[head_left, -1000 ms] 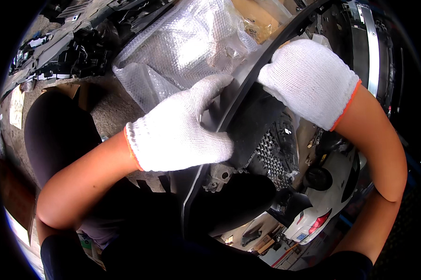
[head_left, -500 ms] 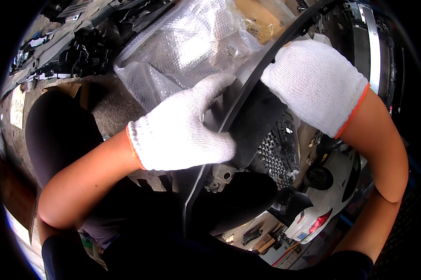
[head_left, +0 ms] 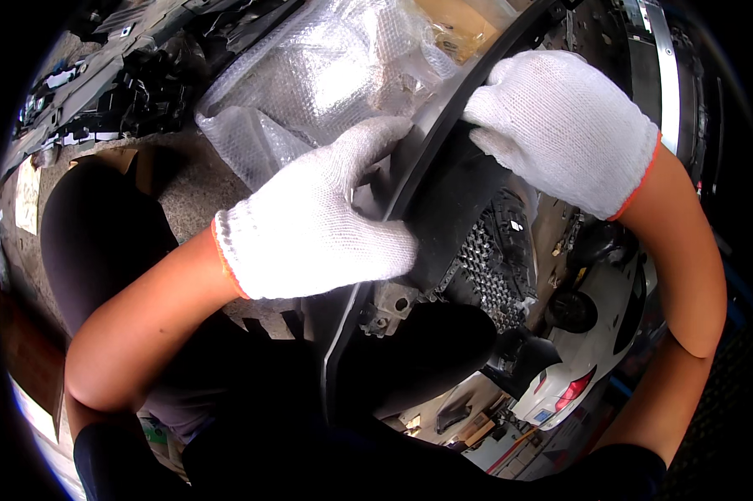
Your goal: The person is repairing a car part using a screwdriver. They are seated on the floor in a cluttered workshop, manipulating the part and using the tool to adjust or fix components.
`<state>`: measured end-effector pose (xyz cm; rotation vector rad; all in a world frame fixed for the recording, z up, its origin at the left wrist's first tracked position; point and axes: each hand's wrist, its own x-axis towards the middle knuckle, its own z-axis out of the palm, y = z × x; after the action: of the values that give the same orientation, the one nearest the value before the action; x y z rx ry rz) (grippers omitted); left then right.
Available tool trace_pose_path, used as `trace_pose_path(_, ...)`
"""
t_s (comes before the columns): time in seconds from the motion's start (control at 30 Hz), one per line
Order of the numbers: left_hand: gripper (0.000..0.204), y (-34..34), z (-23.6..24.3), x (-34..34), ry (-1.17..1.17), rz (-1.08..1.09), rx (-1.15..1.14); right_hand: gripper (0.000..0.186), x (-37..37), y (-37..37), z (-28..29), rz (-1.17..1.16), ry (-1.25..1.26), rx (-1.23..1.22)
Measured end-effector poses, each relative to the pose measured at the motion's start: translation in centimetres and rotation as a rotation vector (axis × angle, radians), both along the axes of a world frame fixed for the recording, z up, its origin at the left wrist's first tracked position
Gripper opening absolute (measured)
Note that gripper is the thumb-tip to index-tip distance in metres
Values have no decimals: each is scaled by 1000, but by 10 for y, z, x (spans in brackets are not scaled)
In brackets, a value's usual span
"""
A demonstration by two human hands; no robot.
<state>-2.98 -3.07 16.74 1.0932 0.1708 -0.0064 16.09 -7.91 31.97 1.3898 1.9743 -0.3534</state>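
A long, curved black plastic car panel (head_left: 456,188) stands on edge in front of me, running from the upper right down toward my lap. My left hand (head_left: 314,221), in a white knit glove with an orange cuff, grips it partway along, thumb above and fingers lower down. Farther up the same panel is my right hand (head_left: 568,129), gloved alike. Its fingers are curled against the dark rim; the fingertips are partly hidden.
Crumpled bubble wrap (head_left: 309,79) lies beyond the panel. Black car parts (head_left: 159,83) are piled at the far left. A black textured mesh piece (head_left: 497,275) lies to the right of the panel. A white car (head_left: 598,330) stands farther right.
Both hands and the panel have shifted slightly, my left hand to the left and up. My right hand has risen a little, and more of its curled fingers now shows.
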Motion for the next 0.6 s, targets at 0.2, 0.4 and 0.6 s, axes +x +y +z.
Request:
trace_pose_path(0.2,85,1,2,-1,-15,-5,-27,12,-3,5,11,17,-28,11)
trace_pose_path(0.4,92,3,2,-4,-22,-40,-117,17,7,3,24,-79,61,104)
trace_pose_path(0.6,93,3,3,-6,-2,-37,-202,21,10,7,23,-133,129,97)
